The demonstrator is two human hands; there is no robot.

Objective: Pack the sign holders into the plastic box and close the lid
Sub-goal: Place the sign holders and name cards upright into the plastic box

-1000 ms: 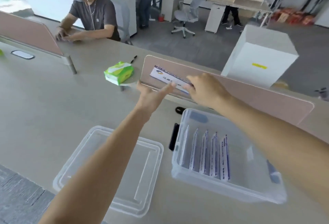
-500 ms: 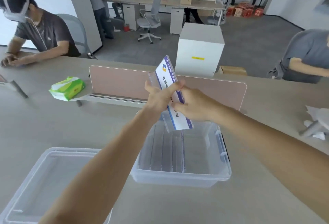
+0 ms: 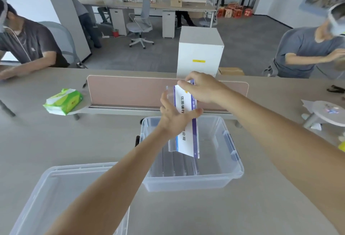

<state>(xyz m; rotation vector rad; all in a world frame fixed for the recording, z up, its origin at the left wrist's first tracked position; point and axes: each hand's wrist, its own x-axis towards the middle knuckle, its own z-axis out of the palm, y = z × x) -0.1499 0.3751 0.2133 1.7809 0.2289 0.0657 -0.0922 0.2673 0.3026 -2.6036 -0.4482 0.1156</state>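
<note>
I hold one sign holder (image 3: 184,122) upright and a little tilted over the plastic box (image 3: 231,171), which is my landmark here. My left hand (image 3: 175,117) grips it from the left edge about halfway down, thumb across the white printed card. My right hand (image 3: 201,89) pinches its top end from above. The lower end of the sign holder hangs inside the rim of the box, above a row of other sign holders (image 3: 175,163) standing on edge on the box floor. The lid (image 3: 56,188) lies on the worktop (image 3: 242,212) to the left of the box and nearer to me. Beyond the box stands a pink divider panel (image 3: 127,91), with a green tissue pack (image 3: 62,101) to its left.
</note>
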